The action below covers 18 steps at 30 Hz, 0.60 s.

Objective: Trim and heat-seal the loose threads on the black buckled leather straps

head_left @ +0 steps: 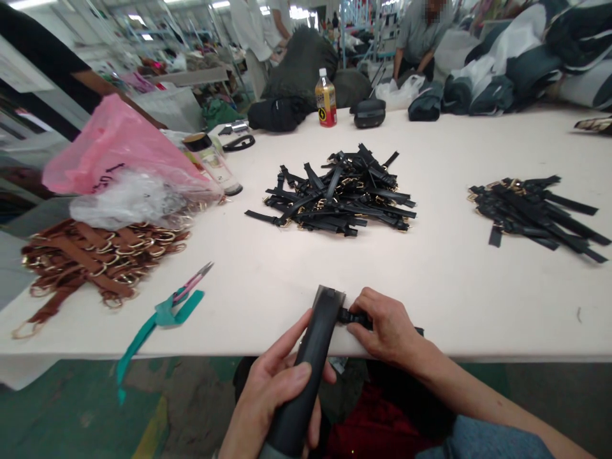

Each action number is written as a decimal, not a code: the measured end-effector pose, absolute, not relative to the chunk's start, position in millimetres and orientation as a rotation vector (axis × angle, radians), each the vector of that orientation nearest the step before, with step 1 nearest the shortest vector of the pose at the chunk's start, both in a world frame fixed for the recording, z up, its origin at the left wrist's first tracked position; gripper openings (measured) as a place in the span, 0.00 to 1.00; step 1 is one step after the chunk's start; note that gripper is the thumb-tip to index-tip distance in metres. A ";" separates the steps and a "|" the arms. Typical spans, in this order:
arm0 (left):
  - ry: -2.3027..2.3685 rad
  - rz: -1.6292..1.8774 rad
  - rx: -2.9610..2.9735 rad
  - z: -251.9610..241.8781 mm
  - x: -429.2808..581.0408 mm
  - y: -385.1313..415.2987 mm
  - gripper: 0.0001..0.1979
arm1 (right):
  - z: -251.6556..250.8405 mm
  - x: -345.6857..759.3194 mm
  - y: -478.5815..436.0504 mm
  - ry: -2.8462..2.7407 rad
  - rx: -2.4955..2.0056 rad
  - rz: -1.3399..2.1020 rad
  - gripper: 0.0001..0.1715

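Note:
My left hand (pixel 282 382) is wrapped round a long black handheld tool (pixel 313 350) with a squared, smoky-looking tip; its exact kind does not show. The tool slants up over the table's front edge. Close to its tip, my right hand (pixel 385 322) pinches a short black strap (pixel 356 318), its thicker end toward the tool. Part of that strap is hidden under my fingers, and one end shows past my wrist. Beyond my hands lies a heap of black straps (pixel 335 197) with gold-coloured metal fittings. A smaller pile of black straps (pixel 535 217) sits to the right.
On the left are brown straps with metal rings (pixel 100 255), a pink plastic bag (pixel 119 150) and thread snips (pixel 194 280) tied with green ribbon. A drink bottle (pixel 326 99) and a black case (pixel 368 113) stand at the back. Other people (pixel 421 38) are beyond the table (pixel 444 274).

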<state>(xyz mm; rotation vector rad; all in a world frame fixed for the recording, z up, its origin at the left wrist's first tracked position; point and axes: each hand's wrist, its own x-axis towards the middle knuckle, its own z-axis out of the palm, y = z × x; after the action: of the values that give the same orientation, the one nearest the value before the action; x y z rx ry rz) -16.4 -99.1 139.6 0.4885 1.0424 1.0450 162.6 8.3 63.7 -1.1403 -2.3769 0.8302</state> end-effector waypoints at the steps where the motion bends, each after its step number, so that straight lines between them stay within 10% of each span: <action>1: 1.047 1.051 0.502 140.4 -15.2 -96.1 0.33 | 63.7 162.9 8.2 -2.378 -1.134 0.832 0.03; 18: 1.154 1.121 0.433 143.9 -18.7 -134.2 0.41 | 64.6 163.8 7.1 -2.344 -1.133 0.847 0.04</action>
<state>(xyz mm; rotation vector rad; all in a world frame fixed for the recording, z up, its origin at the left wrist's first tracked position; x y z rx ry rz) -18.7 -134.2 143.9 0.4333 1.1540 1.1208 163.8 7.1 64.6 -1.1331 -2.3437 0.8466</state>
